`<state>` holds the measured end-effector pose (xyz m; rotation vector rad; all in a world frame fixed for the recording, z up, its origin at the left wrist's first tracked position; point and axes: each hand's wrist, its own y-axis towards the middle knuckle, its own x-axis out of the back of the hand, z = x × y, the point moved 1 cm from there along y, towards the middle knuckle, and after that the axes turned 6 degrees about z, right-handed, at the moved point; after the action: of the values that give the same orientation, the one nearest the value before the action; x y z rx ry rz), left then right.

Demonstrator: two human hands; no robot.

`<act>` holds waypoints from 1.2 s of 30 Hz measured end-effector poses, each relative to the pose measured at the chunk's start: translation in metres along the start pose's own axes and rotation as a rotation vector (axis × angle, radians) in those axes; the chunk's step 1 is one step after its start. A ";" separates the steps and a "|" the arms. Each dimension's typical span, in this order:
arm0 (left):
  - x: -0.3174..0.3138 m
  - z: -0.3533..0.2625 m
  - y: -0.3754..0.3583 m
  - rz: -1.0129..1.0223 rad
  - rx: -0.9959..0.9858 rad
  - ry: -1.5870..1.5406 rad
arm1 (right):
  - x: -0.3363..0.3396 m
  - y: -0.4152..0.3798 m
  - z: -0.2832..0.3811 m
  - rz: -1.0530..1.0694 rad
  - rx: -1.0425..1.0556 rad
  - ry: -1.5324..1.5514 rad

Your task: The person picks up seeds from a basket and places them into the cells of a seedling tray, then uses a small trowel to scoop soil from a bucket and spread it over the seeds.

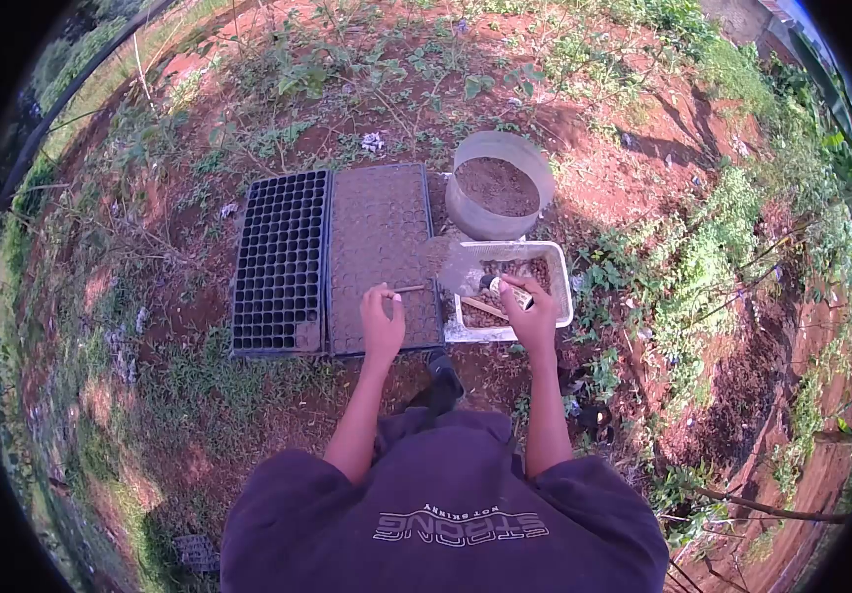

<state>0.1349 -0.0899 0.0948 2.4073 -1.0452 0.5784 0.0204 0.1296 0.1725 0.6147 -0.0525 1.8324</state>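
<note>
My left hand (pixel 383 318) is over the soil-filled seedling tray (pixel 372 222), its finger and thumb pinched on a short brown stick (pixel 409 289) that points right. In my right hand (pixel 535 314) is a trowel (pixel 460 265) with a broad grey blade, gripped by its pale handle. The blade reaches left, above the edge between the tray and a white plastic basket (pixel 566 287). Inside the basket lie dark brown clods and a light wooden strip (pixel 485 308). Some of the basket's contents are hidden behind the trowel and my hand.
A black seedling tray (pixel 281 257) with bare cells adjoins the filled one on the left. Behind the basket stands a round grey sieve-like container (pixel 500 222) holding soil. Weeds and reddish earth surround everything. My dark shoe (pixel 443 376) is close to the tray's near edge.
</note>
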 end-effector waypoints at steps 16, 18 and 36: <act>0.138 0.119 -0.108 -0.015 0.177 0.105 | -0.111 -0.102 0.059 0.318 -0.114 0.149; 0.151 0.131 -0.103 -0.002 0.201 0.120 | -0.130 -0.102 0.062 0.349 -0.127 0.135; 0.200 0.221 -0.071 0.558 0.131 0.447 | -0.267 -0.142 0.045 0.172 0.102 -0.172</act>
<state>0.3567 -0.2826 0.0066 1.9243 -1.4971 1.3354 0.2232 -0.0682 0.0583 0.8615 -0.1307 1.9521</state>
